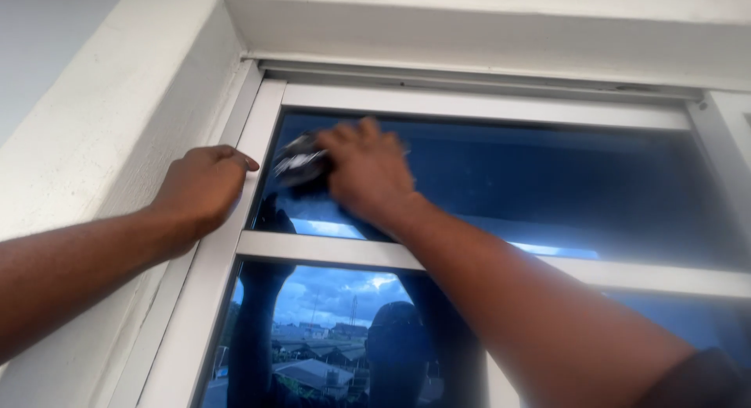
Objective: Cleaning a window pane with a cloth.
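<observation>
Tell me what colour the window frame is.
White. The window frame shows clearly in the head view, with the left hand resting on it.

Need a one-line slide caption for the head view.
Right hand presses a dark crumpled cloth against the tinted upper window pane; left hand rests on the white window frame.

Prob. a home or office room, upper floor: white window frame [235, 244] w/ tinted panes [547, 189] set in a plain white wall [117, 103]; glass reflects sky, clouds, rooftops.
</observation>
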